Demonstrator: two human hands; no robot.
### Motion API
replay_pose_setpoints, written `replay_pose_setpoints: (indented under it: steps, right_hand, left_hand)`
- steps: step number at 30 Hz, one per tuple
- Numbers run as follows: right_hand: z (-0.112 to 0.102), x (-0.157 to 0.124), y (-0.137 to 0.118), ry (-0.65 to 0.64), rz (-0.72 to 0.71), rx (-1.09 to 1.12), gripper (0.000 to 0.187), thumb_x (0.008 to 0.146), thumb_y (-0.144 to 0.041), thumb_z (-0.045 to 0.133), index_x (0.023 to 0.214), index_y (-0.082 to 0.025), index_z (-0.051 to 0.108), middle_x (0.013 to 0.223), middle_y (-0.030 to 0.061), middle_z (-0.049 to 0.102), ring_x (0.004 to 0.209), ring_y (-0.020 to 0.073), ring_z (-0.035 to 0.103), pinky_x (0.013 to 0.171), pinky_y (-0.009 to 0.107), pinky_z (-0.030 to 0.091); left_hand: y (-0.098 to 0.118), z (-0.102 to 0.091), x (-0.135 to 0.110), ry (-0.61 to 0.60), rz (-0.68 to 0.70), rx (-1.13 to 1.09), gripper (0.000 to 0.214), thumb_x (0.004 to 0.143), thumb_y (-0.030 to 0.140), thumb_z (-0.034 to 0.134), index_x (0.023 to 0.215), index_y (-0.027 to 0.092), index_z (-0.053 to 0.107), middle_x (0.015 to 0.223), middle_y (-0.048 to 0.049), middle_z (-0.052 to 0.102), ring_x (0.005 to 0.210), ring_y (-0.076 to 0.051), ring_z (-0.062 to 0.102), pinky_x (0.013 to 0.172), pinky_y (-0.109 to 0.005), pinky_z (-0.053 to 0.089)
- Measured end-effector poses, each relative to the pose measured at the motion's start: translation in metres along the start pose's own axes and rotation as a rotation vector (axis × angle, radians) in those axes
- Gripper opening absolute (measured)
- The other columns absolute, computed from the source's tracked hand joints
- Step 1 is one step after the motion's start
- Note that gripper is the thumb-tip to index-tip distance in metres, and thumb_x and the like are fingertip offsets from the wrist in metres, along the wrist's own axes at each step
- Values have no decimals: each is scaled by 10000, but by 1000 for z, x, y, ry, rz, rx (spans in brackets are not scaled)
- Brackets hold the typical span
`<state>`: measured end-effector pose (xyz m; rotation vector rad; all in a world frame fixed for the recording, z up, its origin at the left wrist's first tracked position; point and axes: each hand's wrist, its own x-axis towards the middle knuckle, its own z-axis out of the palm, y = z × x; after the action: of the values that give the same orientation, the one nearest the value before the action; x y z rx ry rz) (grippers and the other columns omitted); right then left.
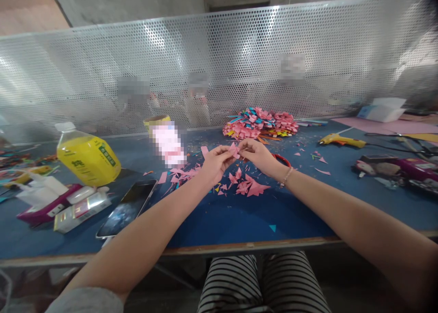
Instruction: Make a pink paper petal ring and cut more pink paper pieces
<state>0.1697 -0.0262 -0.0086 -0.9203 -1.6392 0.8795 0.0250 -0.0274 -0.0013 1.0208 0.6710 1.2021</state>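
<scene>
A small folded piece of pink paper (234, 149) is pinched between the fingertips of both my hands, above the blue tabletop (222, 226). My left hand (217, 161) is closed on its left side. From the right, my right hand (253, 152) grips it with thumb and fingers. Cut pink paper pieces (252, 186) with pointed edges lie just below my hands, and pink scraps (185, 176) are strewn to the left. Behind my right wrist shows a red handle loop (282, 159); the rest of that tool is hidden.
A bottle of yellow liquid (89, 155), a dark phone (128, 208) and a small box (82, 210) stand or lie left. Behind are a lit screen (168, 144) and a colourful paper heap (260, 122). A yellow glue gun (342, 141) lies right. A perforated metal panel (219, 44) borders the back.
</scene>
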Motion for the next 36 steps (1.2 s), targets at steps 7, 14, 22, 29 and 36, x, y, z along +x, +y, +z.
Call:
replay_pose_setpoints:
  steps: [7, 14, 22, 29, 36]
  right_hand:
    - [0, 0, 1, 16, -32, -40, 72, 676, -221, 539, 710, -192, 483, 671, -20, 515, 552, 83, 480, 501, 229, 418]
    - [0, 2, 8, 35, -65, -68, 62, 685, -227, 538, 720, -200, 495, 659, -17, 520, 548, 97, 492, 507, 245, 423]
    - [3, 0, 4, 89, -139, -132, 46, 705, -240, 522, 712, -199, 503, 654, -3, 539, 607, 121, 513, 559, 264, 430]
    - [2, 1, 8, 97, -153, -117, 37, 697, -229, 532, 720, -201, 525, 666, -3, 553, 608, 119, 522, 582, 274, 438]
    - [2, 1, 8, 82, -139, -110, 28, 677, -214, 542, 690, -198, 524, 670, -5, 556, 608, 119, 524, 586, 276, 436]
  left_hand:
    - [-1, 1, -1, -2, 24, 24, 92, 590, 137, 689, 637, 125, 611, 611, -5, 608, 570, -67, 555, 669, -229, 480]
    - [-4, -2, 0, 32, 87, 140, 147, 571, 186, 710, 661, 127, 609, 612, -5, 603, 576, -77, 550, 660, -244, 474]
    - [-4, -1, 0, 31, 89, 153, 160, 558, 204, 712, 670, 130, 625, 632, -1, 601, 582, -77, 536, 679, -260, 452]
    - [-4, 0, 0, 24, 84, 156, 151, 546, 215, 715, 639, 130, 632, 597, 5, 581, 577, -79, 530, 668, -256, 442]
    - [-4, 0, -1, 26, 89, 137, 136, 547, 201, 705, 633, 125, 633, 617, -1, 592, 590, -84, 536, 686, -272, 438]
